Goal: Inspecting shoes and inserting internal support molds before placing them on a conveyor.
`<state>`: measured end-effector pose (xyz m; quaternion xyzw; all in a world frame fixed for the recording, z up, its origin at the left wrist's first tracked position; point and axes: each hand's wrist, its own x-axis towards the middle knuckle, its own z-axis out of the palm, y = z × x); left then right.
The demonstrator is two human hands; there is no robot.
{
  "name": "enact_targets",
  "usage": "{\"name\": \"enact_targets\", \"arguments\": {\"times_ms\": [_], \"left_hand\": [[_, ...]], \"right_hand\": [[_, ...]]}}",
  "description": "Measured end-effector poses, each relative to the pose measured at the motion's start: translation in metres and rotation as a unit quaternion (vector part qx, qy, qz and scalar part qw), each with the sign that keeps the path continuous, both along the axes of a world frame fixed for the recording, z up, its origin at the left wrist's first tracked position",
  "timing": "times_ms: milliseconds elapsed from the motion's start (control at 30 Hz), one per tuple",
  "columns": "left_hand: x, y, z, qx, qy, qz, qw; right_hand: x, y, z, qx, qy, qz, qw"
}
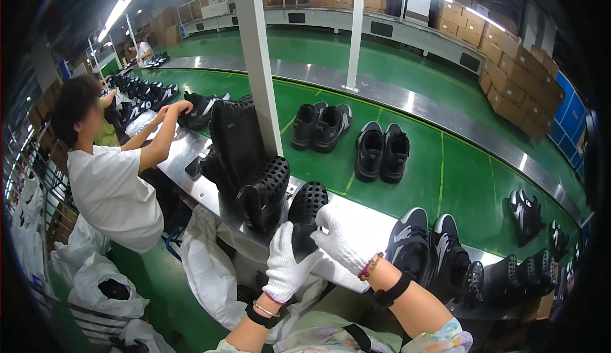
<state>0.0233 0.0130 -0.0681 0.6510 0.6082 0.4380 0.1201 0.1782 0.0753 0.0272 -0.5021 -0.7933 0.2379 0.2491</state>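
Both my hands wear white knitted gloves. A black plastic shoe tree point(309, 204) with a toe full of round holes is held between them, over the edge of the metal worktop point(347, 220). My left hand point(287, 265) closes on its lower end, thumb toward the right. At its right side my right hand point(344, 237) grips with curled fingers; the fingertips are partly hidden. Just left of it stand more black perforated shoe trees point(267, 187) beside a tall black upright piece point(237, 138). To the right on the worktop sits a pair of black sneakers point(410, 241) with grey toes.
Pairs of black sneakers point(382, 152) rest on the green conveyor belt point(305, 181). A white post point(258, 60) rises beyond the worktop. At left, a co-worker in a white shirt point(114, 190) handles shoes. White sacks point(210, 270) hang below the worktop edge. Cartons point(522, 82) are stacked far right.
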Motion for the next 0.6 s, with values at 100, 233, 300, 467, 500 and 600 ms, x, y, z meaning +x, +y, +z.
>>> {"name": "enact_targets", "arguments": {"times_ms": [100,233,300,467,500,600], "left_hand": [[-0.001,-0.001,0.001,-0.002,-0.012,-0.014,1.0],[-0.001,-0.003,0.009,-0.002,-0.032,-0.013,0.999],[-0.003,-0.01,0.019,0.029,-0.031,-0.014,0.999],[-0.013,-0.028,0.065,0.035,-0.24,-0.014,0.97],[-0.011,-0.033,0.076,0.01,-0.361,-0.038,0.932],[-0.004,-0.029,0.109,-0.108,-0.563,-0.118,0.811]], "right_hand": [[-0.001,-0.001,0.007,-0.002,0.012,-0.018,1.0],[-0.006,-0.004,0.02,-0.037,-0.058,-0.006,0.998],[-0.003,-0.008,0.028,-0.041,-0.078,0.002,0.996],[0.039,-0.038,0.049,0.01,-0.038,0.062,0.997],[0.048,-0.049,0.052,0.039,0.018,0.098,0.994],[0.064,-0.08,0.061,0.07,0.118,0.174,0.975]]}}
